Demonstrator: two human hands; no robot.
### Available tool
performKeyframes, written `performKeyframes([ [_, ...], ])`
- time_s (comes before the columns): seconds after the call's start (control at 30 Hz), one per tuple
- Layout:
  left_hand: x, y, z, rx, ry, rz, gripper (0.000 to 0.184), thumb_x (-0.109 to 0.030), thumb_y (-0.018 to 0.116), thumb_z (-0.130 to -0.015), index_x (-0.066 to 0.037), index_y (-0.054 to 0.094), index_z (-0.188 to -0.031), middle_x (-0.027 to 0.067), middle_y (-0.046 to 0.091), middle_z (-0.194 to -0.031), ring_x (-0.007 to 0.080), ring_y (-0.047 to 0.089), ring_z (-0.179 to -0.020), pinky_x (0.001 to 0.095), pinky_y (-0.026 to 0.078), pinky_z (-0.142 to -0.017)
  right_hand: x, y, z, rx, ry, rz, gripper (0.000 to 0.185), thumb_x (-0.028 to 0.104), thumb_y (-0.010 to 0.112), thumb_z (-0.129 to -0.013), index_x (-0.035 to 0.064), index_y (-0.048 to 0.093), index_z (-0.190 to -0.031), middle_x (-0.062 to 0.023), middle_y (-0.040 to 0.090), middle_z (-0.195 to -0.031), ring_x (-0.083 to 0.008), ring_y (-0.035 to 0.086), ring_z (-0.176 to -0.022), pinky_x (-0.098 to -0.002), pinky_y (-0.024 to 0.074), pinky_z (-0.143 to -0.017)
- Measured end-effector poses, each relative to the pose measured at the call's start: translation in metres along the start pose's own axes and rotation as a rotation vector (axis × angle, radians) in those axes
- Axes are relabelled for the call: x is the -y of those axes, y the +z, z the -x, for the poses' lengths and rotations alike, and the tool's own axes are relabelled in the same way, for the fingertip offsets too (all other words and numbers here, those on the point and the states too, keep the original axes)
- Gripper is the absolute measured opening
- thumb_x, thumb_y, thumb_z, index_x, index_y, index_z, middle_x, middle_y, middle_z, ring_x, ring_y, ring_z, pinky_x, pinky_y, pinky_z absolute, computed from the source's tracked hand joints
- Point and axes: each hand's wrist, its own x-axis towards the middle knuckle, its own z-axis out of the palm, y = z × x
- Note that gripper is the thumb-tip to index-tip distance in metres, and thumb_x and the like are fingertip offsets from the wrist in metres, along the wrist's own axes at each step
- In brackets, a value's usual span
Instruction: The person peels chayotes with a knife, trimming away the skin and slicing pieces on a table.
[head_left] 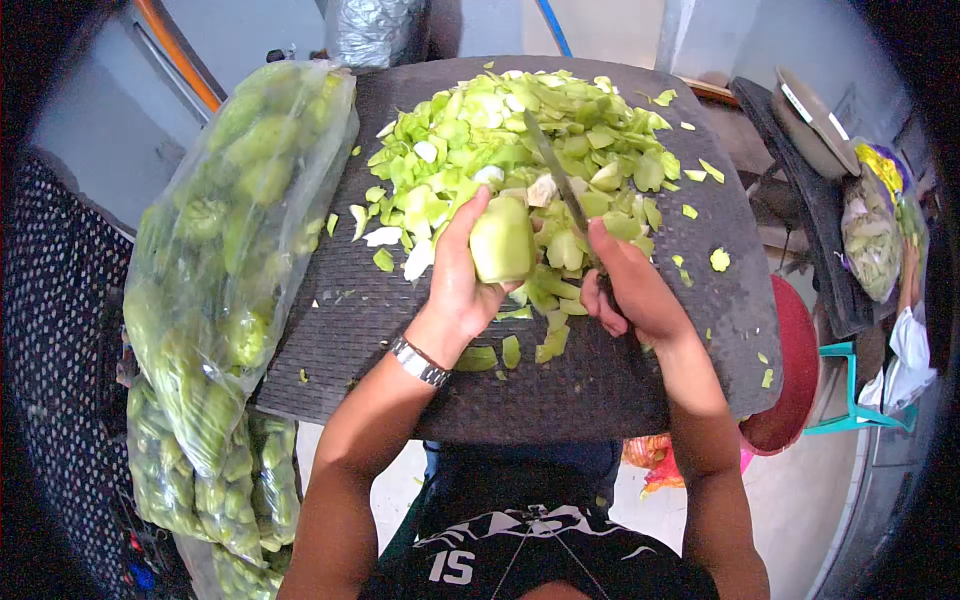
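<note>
Peeled vegetable point(503, 240), chayote-like in form: blocky barrel shape, pale green, smooth and moist-looking, with flat facets along its sides; it lies at the centre of the frame. Left hand point(458, 275) is wrapped around it, the vegetable seated against the palm, its right side exposed. Right hand point(640, 285), right of centre, is closed around the grip of a knife point(556, 170), thumb laid forward near the base of the blade; the grip is mostly hidden by the fingers. Blade is narrow, dark grey metal, tapering to a tip that points to the upper left over the peelings. Knife and vegetable are near each other with a visible gap between. Peelings point(460, 150) form a broad loose heap at upper centre: thin curved flakes and strips, light green to yellow-green, some showing whitish inner faces; stray pieces are scattered to the right and just beside both hands. Surface point(345, 340) is dark grey with a fine ribbed texture and rounded corners. Wristwatch point(420, 362) with metal link band sits on the left wrist. At left of the frame, a long bag point(215, 250) of clear, wrinkled plastic film, packed with lumpy green vegetables, leans along the surface's edge; more filled bags point(215, 495) show below it, lower left.
</note>
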Motion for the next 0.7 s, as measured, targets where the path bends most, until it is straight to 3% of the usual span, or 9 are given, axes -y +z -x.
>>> performKeyframes([
  [0.1, 0.01, -0.01, -0.007, -0.033, 0.019, -0.034, 0.045, -0.046, 0.054, -0.101, -0.009, 0.062, -0.126, 0.0091, 0.071, -0.114, 0.0231, 0.069, -0.099, 0.0404, 0.055, -0.085, -0.007, 0.007, -0.003, -0.117, -0.043, 0.102, 0.079, 0.052, 0.059, -0.103, -0.0049, 0.037, -0.153, -0.0104, 0.061, -0.059, -0.0128, 0.058, -0.051, -0.0308, 0.0462, -0.048],
  [0.2, 0.012, -0.009, -0.008, -0.071, -0.007, -0.013, 0.043, -0.042, 0.054, -0.1, -0.01, 0.061, -0.129, 0.0106, 0.067, -0.123, 0.0274, 0.066, -0.111, 0.0463, 0.052, -0.097, -0.021, 0.02, -0.007, -0.252, -0.398, 0.528, 0.087, 0.053, 0.064, -0.098, -0.0026, 0.031, -0.156, -0.0218, 0.068, -0.072, -0.0305, 0.071, -0.064, -0.043, 0.0562, -0.061],
  [0.27, 0.018, -0.017, -0.009, -0.028, -0.034, 0.109, 0.043, -0.04, 0.054, -0.1, -0.012, 0.06, -0.132, 0.0116, 0.066, -0.127, 0.03, 0.065, -0.113, 0.048, 0.051, -0.101, -0.024, 0.026, -0.005, -0.218, -0.641, 0.71, 0.092, 0.053, 0.068, -0.095, -0.0011, 0.027, -0.158, -0.0275, 0.07, -0.084, -0.0406, 0.072, -0.078, -0.0482, 0.0574, -0.071],
  [0.37, 0.019, -0.014, -0.006, 0.042, -0.116, 0.194, 0.046, -0.041, 0.055, -0.1, -0.013, 0.06, -0.135, 0.0129, 0.067, -0.126, 0.033, 0.065, -0.114, 0.0508, 0.05, -0.105, -0.027, 0.032, -0.001, -0.151, -0.725, 0.864, 0.099, 0.055, 0.072, -0.09, 0.0037, 0.024, -0.161, -0.0312, 0.07, -0.104, -0.0474, 0.07, -0.097, -0.049, 0.058, -0.081],
  [0.43, 0.022, -0.012, -0.005, 0.026, -0.186, 0.199, 0.046, -0.043, 0.055, -0.1, -0.013, 0.062, -0.134, 0.0127, 0.069, -0.124, 0.0326, 0.066, -0.113, 0.0508, 0.051, -0.104, -0.028, 0.036, 0.001, -0.129, -0.708, 0.89, 0.099, 0.053, 0.075, -0.088, 0.0063, 0.027, -0.161, -0.0318, 0.069, -0.112, -0.0458, 0.069, -0.107, -0.0458, 0.0571, -0.087],
  [0.63, 0.026, -0.017, -0.008, 0.031, -0.084, 0.091, 0.043, -0.041, 0.054, -0.102, -0.011, 0.063, -0.13, 0.0098, 0.069, -0.118, 0.0273, 0.067, -0.108, 0.0469, 0.054, -0.097, -0.029, 0.04, 0.0, -0.172, -0.804, 0.952, 0.099, 0.053, 0.074, -0.089, 0.0061, 0.026, -0.162, -0.0276, 0.071, -0.091, -0.0442, 0.072, -0.089, -0.0463, 0.0571, -0.077],
  [0.7, 0.027, -0.015, -0.007, 0.047, -0.05, 0.052, 0.044, -0.041, 0.054, -0.102, -0.01, 0.062, -0.132, 0.0098, 0.068, -0.12, 0.0273, 0.067, -0.107, 0.0463, 0.055, -0.097, -0.025, 0.039, 0.005, -0.146, -0.704, 0.949, 0.098, 0.052, 0.074, -0.09, 0.0059, 0.025, -0.162, -0.0274, 0.071, -0.09, -0.0439, 0.073, -0.089, -0.0453, 0.0572, -0.077],
])
